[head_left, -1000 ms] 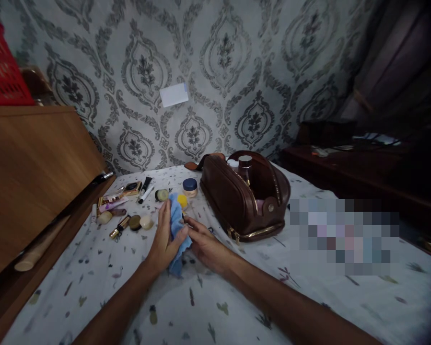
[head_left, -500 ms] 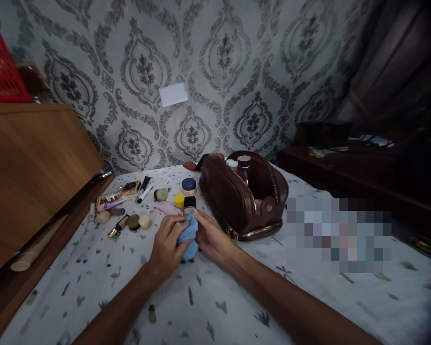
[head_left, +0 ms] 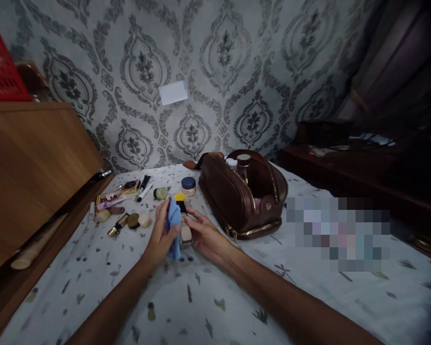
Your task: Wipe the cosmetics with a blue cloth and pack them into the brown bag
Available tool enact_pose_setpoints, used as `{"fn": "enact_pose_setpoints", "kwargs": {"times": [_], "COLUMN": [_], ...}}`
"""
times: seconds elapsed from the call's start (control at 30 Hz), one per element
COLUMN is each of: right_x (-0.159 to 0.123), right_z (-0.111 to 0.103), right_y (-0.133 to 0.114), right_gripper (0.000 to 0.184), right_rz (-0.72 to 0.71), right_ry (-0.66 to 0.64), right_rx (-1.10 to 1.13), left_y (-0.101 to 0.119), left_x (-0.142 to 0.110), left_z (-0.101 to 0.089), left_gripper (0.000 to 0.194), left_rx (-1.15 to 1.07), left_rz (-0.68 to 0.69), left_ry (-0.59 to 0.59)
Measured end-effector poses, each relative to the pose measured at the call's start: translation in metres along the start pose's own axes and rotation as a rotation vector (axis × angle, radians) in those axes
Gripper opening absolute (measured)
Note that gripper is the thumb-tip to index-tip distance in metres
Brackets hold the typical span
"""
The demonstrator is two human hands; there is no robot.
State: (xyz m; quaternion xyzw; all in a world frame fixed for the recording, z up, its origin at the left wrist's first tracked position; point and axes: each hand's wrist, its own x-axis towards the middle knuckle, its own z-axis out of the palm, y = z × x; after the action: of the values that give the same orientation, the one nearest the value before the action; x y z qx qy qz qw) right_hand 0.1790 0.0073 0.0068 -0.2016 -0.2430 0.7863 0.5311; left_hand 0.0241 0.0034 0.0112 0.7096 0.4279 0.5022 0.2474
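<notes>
My left hand [head_left: 158,242] is closed on a folded light-blue cloth [head_left: 173,225], its thumb across the near side. Beside the cloth, my right hand [head_left: 211,238] holds a foundation bottle [head_left: 185,234] with beige contents and a black cap, fingers along its right side. The cloth touches or nearly touches the bottle's left side. Just behind the bottle is a small yellow-lidded item [head_left: 180,197], partly covered. A jar with a dark blue lid [head_left: 188,183] stands farther back. The pink tube is mostly hidden behind my left hand.
An unzipped brown leather toiletry bag [head_left: 222,201] stands to the right with a capped bottle [head_left: 243,165] inside. Several cosmetics, including a round olive item [head_left: 133,221] and a purple tube [head_left: 110,203], lie on the left. A wooden cabinet [head_left: 39,177] borders the patterned sheet [head_left: 186,306].
The cloth was wrapped over the bottle between both hands. My left hand has drawn it to the left and the bottle's beige body now shows in my right hand.
</notes>
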Motion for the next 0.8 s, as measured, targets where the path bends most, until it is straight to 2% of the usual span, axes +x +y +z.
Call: {"fn": "enact_pose_setpoints", "kwargs": {"times": [0.1, 0.3, 0.37, 0.5, 0.63, 0.7, 0.8], "right_x": [0.0, 0.004, 0.007, 0.014, 0.014, 0.012, 0.01], "right_z": [-0.001, -0.005, -0.008, -0.015, -0.016, -0.015, -0.011], "right_y": [0.001, 0.002, 0.002, 0.003, 0.002, -0.001, -0.007], "right_gripper": [0.05, 0.04, 0.035, 0.026, 0.019, 0.023, 0.024], "right_rz": [-0.012, -0.022, -0.027, -0.039, 0.027, 0.066, 0.114], "right_ry": [0.004, 0.04, 0.051, 0.085, 0.023, -0.003, 0.03], "right_rx": [0.01, 0.082, 0.12, 0.168, 0.156, 0.127, 0.115], "left_y": [-0.006, -0.012, -0.013, -0.006, 0.011, 0.022, 0.032], "left_x": [-0.003, 0.002, 0.001, -0.004, -0.01, -0.012, -0.011], "left_z": [0.002, 0.0, 0.001, 0.008, 0.01, 0.009, 0.006], "left_gripper": [0.085, 0.102, 0.092, 0.048, 0.019, 0.02, 0.031], "left_rx": [0.019, 0.149, 0.209, 0.298, 0.282, 0.246, 0.178], "left_rz": [0.085, 0.199, 0.237, 0.385, 0.482, 0.436, 0.231], "left_ry": [-0.134, -0.202, -0.199, -0.14, -0.119, -0.129, -0.053]}}
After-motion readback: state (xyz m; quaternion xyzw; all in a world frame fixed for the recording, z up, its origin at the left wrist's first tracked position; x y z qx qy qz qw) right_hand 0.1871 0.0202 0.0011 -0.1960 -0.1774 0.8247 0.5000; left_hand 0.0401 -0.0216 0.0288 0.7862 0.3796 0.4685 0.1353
